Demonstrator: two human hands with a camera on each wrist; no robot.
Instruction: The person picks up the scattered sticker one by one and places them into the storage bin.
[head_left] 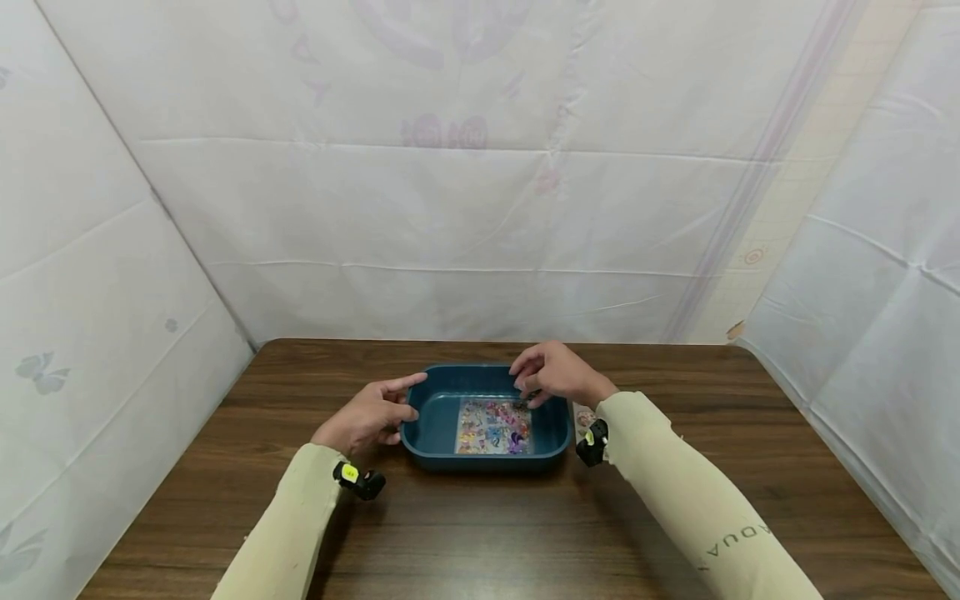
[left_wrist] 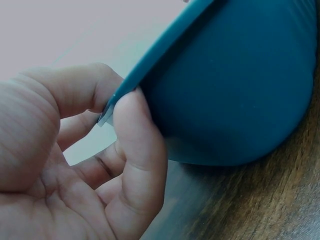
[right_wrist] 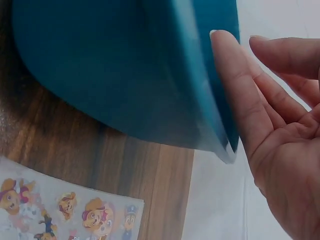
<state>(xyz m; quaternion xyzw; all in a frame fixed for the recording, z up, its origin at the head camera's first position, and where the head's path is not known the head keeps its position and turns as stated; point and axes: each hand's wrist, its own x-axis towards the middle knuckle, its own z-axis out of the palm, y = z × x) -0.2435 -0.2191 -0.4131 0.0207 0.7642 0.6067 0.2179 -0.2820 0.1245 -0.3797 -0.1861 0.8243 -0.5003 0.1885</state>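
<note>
A dark blue plastic basin [head_left: 442, 458] stands upright on the wooden table. Its left end rim is pinched by my left hand [head_left: 367, 417], thumb and fingers on either side of the wall in the left wrist view. Inside, flat on the bottom, lies a sheet of colourful stickers [head_left: 491, 429]. My right hand [head_left: 558, 372] reaches over the back right rim, its loosely bent fingers dipping toward the sheet's far right corner. In the right wrist view those fingers [right_wrist: 235, 75] are by the basin's rim, and no held thing shows between them.
Beside the basin's right end lies another sticker sheet with cartoon dogs [right_wrist: 95, 215], partly hidden by the right wrist in the head view. The brown wooden table [head_left: 480, 533] meets white sheeted walls [head_left: 480, 217] at the back and sides.
</note>
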